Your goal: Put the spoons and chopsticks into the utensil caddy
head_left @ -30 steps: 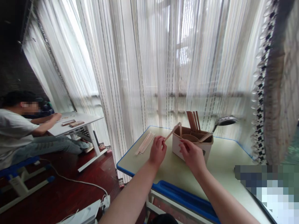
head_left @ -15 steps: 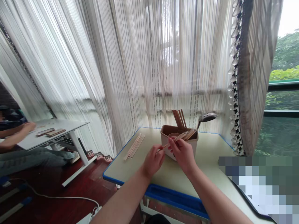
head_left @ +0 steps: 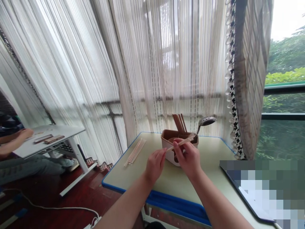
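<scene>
In front of the box, my left hand (head_left: 154,164) pinches the near end of a pair of pale chopsticks (head_left: 170,148) in a clear plastic wrapper. My right hand (head_left: 188,156) grips the same pair further along, its thumb and fingers closed on it. The crumpled wrapper end (head_left: 191,136) sticks out past my right hand. Behind my hands stands a white box (head_left: 169,157) with a brown inside, partly hidden by my right hand. Brown chopsticks (head_left: 179,123) stand upright in it, and a slotted metal ladle (head_left: 207,121) leans out to the right.
Several wrapped chopsticks (head_left: 135,152) lie on the left of the blue-edged table (head_left: 128,176). A dark-edged flat thing (head_left: 252,197), mostly blurred out, is at the right. Another person's hands (head_left: 25,133) are over a white table (head_left: 76,128) at the left. Curtains (head_left: 152,70) hang behind.
My left hand has drawn in to a tighter pinch at the chopsticks' end. The whole view has shifted slightly, with the box and table a little further left.
</scene>
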Tool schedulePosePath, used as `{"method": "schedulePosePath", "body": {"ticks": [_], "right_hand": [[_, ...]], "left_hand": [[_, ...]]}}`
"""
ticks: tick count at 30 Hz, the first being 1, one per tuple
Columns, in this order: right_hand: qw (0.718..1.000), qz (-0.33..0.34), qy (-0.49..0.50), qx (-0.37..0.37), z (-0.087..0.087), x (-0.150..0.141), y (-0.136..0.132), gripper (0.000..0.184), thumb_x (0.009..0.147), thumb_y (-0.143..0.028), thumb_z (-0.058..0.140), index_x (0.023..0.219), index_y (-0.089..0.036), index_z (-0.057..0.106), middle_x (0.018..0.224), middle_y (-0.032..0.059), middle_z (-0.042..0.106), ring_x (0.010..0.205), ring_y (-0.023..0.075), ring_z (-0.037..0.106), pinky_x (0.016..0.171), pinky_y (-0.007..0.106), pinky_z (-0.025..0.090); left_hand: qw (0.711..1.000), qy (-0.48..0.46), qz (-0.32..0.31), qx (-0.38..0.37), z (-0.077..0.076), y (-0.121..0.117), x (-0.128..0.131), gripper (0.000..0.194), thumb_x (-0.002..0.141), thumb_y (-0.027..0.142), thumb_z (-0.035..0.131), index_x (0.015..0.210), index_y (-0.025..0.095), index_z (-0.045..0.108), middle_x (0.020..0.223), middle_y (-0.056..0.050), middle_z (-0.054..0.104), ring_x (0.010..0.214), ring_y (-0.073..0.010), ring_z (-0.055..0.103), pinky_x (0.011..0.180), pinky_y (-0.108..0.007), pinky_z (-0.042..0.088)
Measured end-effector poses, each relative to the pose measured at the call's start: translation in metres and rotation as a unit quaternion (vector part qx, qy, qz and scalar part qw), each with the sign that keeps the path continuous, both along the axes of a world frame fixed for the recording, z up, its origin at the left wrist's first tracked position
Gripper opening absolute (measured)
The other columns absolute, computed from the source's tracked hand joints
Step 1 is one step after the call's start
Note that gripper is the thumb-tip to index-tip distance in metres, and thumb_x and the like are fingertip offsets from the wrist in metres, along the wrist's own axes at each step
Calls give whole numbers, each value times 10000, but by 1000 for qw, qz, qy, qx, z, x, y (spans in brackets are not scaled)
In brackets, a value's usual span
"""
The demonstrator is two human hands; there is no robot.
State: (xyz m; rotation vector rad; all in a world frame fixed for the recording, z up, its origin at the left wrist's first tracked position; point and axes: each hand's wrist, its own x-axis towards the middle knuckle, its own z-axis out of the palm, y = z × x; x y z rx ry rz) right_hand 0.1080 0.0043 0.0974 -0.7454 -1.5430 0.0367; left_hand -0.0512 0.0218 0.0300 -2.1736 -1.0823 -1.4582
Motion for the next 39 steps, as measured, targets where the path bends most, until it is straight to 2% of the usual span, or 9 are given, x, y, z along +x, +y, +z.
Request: {"method": "schedulePosePath", "body": {"ticks": [4,8,13,16,19,27,32,36,39], "right_hand": [[998,-33,37,40,5,8,0,99,821,-268,534,814,-195,601,912,58,664,667,133,600,593,254,496],[991,-77,93,59,6,17,3,100,818,-266,542,855,-196,603,908,63,663,709,150,617,643,278,508],[971,-111,203,59,7,29,15,137,814,-304,551,833,-173,585,928,82,655,641,138,617,618,275,499],[957,-124,259,42,10,36,24,198,812,-335,552,916,-168,566,803,38,642,558,108,575,576,251,481],[959,-146,242,11,11,40,31,258,809,-355,553,982,-166,572,671,-9,599,545,104,551,564,234,461],[983,-154,98,-3,8,33,35,216,822,-338,527,904,-185,655,848,41,601,539,82,479,569,244,444],[986,-132,95,-35,7,31,41,255,802,-356,541,961,-194,658,1060,82,520,610,86,514,615,263,477],[978,-143,137,-63,6,33,40,353,848,-384,443,1107,-177,565,1020,95,570,730,142,554,689,302,469],[971,-148,168,-88,5,33,39,337,866,-357,386,1071,-154,560,922,84,615,804,180,562,738,330,446]], "left_hand": [[999,-39,22,18,16,6,2,249,854,185,465,1072,223,581,998,-53,659,931,-158,611,849,-324,504],[1000,6,3,30,53,16,18,203,838,216,501,987,220,638,959,-43,678,1002,-184,582,939,-398,444],[999,-11,-36,5,85,35,49,178,825,219,522,931,214,665,928,-42,678,888,-163,591,846,-351,472],[998,-7,-61,-32,85,42,60,179,806,219,549,943,208,663,896,-44,681,854,-170,599,814,-341,469],[995,17,-77,-60,78,41,66,203,810,239,543,978,208,653,899,-45,684,841,-180,606,791,-333,463],[993,51,-69,-85,68,31,70,253,873,251,427,997,203,642,926,-53,684,849,-185,617,789,-334,446],[994,12,-64,-89,64,39,70,213,845,243,477,953,202,656,889,-43,691,826,-184,625,792,-332,451],[994,-26,-50,-92,63,42,70,169,816,212,518,893,191,666,861,-39,696,796,-174,625,771,-317,458],[995,-31,-25,-89,64,42,69,157,805,200,526,870,187,669,848,-44,697,789,-179,624,772,-326,454]]}}
